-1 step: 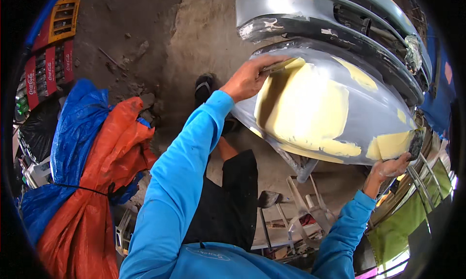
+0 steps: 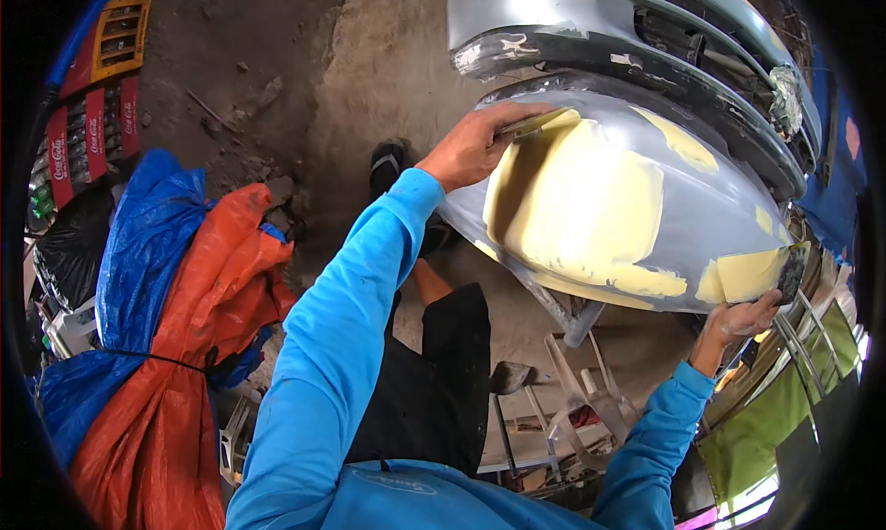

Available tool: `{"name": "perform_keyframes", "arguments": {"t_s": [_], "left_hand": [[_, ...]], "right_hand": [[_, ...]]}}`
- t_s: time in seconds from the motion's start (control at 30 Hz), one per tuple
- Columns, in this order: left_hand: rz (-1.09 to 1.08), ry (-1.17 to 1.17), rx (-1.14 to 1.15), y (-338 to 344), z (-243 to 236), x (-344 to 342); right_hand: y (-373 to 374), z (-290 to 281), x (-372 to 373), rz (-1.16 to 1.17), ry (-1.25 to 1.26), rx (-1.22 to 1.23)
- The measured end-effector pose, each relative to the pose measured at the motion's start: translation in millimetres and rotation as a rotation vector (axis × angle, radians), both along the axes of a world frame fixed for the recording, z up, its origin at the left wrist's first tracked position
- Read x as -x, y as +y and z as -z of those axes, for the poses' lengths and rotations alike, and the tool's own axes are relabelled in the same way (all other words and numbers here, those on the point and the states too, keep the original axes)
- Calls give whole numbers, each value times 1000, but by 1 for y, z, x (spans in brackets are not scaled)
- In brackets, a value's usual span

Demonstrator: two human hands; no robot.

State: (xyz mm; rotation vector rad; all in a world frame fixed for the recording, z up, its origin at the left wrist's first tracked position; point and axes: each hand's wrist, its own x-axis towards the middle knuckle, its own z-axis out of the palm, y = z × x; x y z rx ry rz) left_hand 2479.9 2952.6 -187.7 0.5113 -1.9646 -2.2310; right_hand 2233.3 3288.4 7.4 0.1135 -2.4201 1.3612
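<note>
While the left hand (image 2: 466,150) pinches the upper-left edge of a yellow-patched grey panel (image 2: 715,193) and the right hand (image 2: 743,316) meets its lower-right end, a loosened hold at either side could let the panel tip or slide, perhaps scraping the scuffed bumper (image 2: 535,41) just beyond. The panel lies between both hands, touching each; whether the right hand's curled fingers clamp or merely support cannot be told.
</note>
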Motion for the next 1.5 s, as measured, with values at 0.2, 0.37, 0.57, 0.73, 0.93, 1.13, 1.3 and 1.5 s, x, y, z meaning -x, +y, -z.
{"name": "perform_keyframes", "arguments": {"t_s": [0.2, 0.37, 0.57, 0.73, 0.93, 1.13, 1.3, 1.5], "left_hand": [[66, -142, -64, 1, -6, -9], [8, -78, 75, 18, -2, -19], [-80, -94, 75, 49, -4, -26], [-170, -123, 155, 89, -8, -55], [-207, -126, 221, 139, -39, -99], [-164, -101, 82, 83, -36, -107], [-150, -84, 54, 24, -25, -39], [29, -29, 115, 5, 7, 9]], "right_hand": [[2, -1, 0, 67, -21, 3], [3, -1, 0, 29, -26, 29], [2, -1, 1, 21, 26, -7], [-8, -1, -4, 16, 6, 13], [-12, -4, -6, 69, -6, -59], [-2, -3, -2, 159, -24, -116], [0, -4, 0, 70, -15, -71], [18, 1, 10, 56, 9, -65]]}}
